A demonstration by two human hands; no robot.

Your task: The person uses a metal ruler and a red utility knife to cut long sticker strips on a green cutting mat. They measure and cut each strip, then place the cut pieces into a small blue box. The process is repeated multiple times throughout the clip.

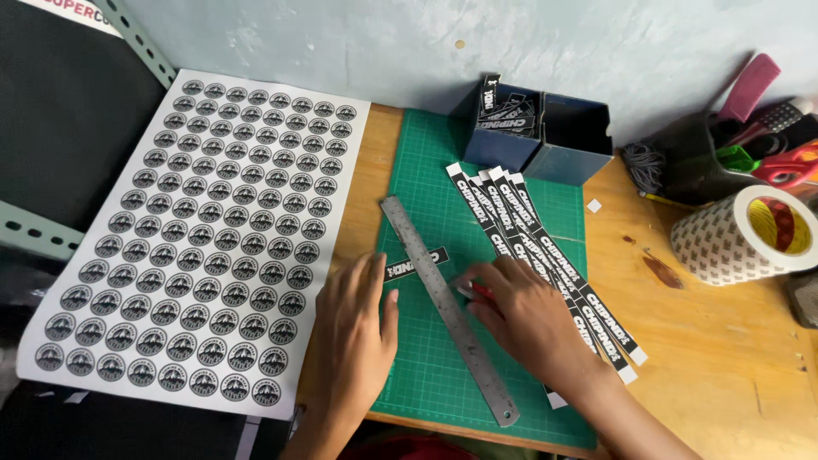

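The left hand point(356, 328) lies flat, palm down, fingers point(368, 274) stretched forward and slightly spread, while the right hand point(520, 311) reaches in from the lower right with its forearm angled, fingers curled and pinched together near the thumb.

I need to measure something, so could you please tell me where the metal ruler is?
The ruler lies diagonally on the green cutting mat, between the left hand and right hand, with its upper end near the sticker sheet.
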